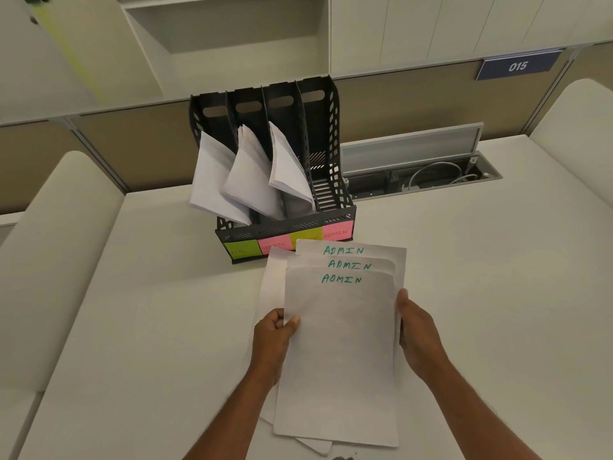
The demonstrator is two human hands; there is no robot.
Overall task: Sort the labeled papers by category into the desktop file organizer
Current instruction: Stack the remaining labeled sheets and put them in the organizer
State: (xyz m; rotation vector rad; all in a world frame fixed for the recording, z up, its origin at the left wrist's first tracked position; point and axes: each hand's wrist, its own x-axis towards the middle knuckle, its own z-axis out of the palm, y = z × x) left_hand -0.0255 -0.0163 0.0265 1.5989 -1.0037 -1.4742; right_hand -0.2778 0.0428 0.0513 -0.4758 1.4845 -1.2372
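A fanned stack of white papers [341,343], three of them showing "ADMIN" in green at the top, is held above the desk in front of me. My left hand [273,340] grips the stack's left edge, thumb on top. My right hand [419,333] holds the right edge. Behind the stack stands a black file organizer [335,180] with several slots. Its three left slots hold leaning papers [245,174]; the rightmost slot has none. Sticky labels run along its front: green "HR" [241,250], a pink one, a yellow one, and pink "ADMIN" [337,231].
The white desk [149,310] spreads to both sides. An open cable tray [421,175] with wires sits behind the organizer on the right. Partition panels and a sign reading "015" [517,65] line the back. Rounded white dividers flank the desk.
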